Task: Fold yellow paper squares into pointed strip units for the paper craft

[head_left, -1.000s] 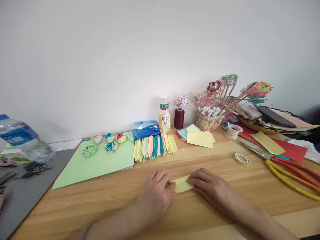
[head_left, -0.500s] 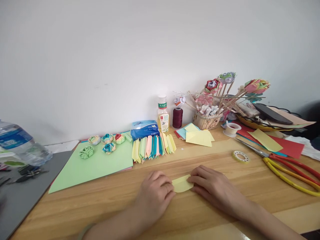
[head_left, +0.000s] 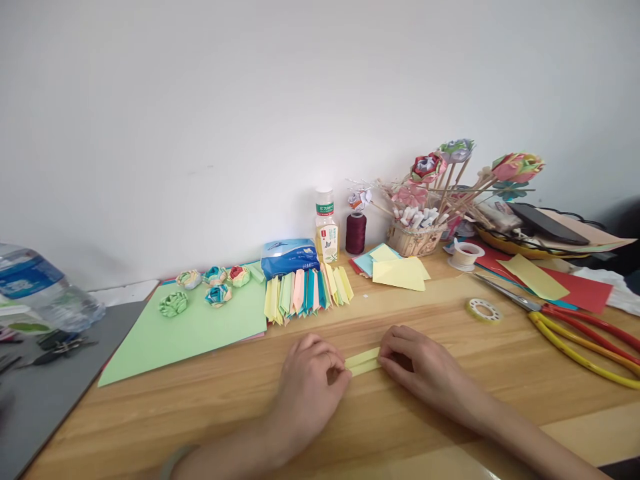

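Note:
A small yellow sheet of paper lies between my hands on the wooden table, with its near edge folded over along its length. My left hand pinches its left end between thumb and fingers. At the right end, my right hand is closed on the paper in the same way. Beyond them stands a row of folded paper pieces in yellow, green, pink and blue. Several loose yellow sheets rest behind my right hand.
Paper flowers sit on green sheets at left. A tissue pack, a bottle and a thread spool stand at the wall. Large scissors, a tape roll and a flower basket are at right.
The near edge of the yellow paper, curved up before, is now folded over flat into a narrower strip. Both hands have shifted slightly, thumbs moving inward over the fold.

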### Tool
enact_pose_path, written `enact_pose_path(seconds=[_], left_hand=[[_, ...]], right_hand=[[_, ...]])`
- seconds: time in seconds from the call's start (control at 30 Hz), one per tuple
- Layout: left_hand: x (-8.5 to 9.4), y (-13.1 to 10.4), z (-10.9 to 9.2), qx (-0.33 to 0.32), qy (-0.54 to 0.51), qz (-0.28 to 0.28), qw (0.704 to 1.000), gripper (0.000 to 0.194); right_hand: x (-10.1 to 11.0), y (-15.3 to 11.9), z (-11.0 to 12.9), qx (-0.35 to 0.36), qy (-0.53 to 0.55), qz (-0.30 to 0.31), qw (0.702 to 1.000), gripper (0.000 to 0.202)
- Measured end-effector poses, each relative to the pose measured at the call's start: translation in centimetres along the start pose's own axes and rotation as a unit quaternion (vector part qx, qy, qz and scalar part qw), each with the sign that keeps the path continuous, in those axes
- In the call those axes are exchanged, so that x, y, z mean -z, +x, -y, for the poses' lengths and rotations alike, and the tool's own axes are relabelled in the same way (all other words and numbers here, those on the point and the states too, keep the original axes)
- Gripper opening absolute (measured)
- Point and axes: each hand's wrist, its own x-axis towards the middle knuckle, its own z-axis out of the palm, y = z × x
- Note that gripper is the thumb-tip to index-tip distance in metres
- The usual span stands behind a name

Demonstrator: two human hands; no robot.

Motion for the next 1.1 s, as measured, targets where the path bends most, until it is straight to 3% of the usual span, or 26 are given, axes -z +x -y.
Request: enact_pose_path(seconds=[0.2, 0.5, 0.57, 0.67, 0.77, 0.83, 0.9, 1.1], left_hand=[[-0.3, 0.4, -0.1, 0.026, 0.019, 0.019, 0.999, 0.014], [0.3, 0.3, -0.3, 0.075, 0.03, 0.048, 0.996, 0.011], [0.3, 0.2, -0.2, 0.028, 0.037, 0.054, 0.997, 0.015], [0.1, -0.1, 0.2, -0.092, 0.066, 0.046, 0.992, 0.017], [-0.3, -0.2, 0.8, -0.164, 0.102, 0.009, 0.981, 0.019], [-0.4, -0.3, 1.1, -0.191, 0.117, -0.008, 0.975, 0.019], [-0.3, -0.5, 1.4, -0.218, 0.129, -0.01, 0.967, 0.021], [0.8, -1.3, 2.3, -0.299, 0.226, 0.052, 0.925, 0.033]], right_hand=[[-0.3, 0.4, 0.6, -0.054, -0.009, 0.001, 0.998, 0.013], [-0.3, 0.3, 0.2, -0.021, -0.036, 0.009, 0.999, 0.014], [-0.3, 0.0, 0.0, -0.006, -0.052, -0.009, 0.999, 0.012], [-0.5, -0.6, 0.0, 0.04, -0.111, -0.07, 0.991, 0.006], [-1.2, -1.4, 0.8, 0.161, -0.174, -0.107, 0.966, 0.019], [-2.0, -1.9, 1.4, 0.209, -0.193, -0.106, 0.953, 0.026], [-2.6, -2.2, 1.6, 0.207, -0.209, -0.097, 0.951, 0.032], [-2.2, -1.9, 0.1, 0.233, -0.25, -0.031, 0.939, 0.043]])
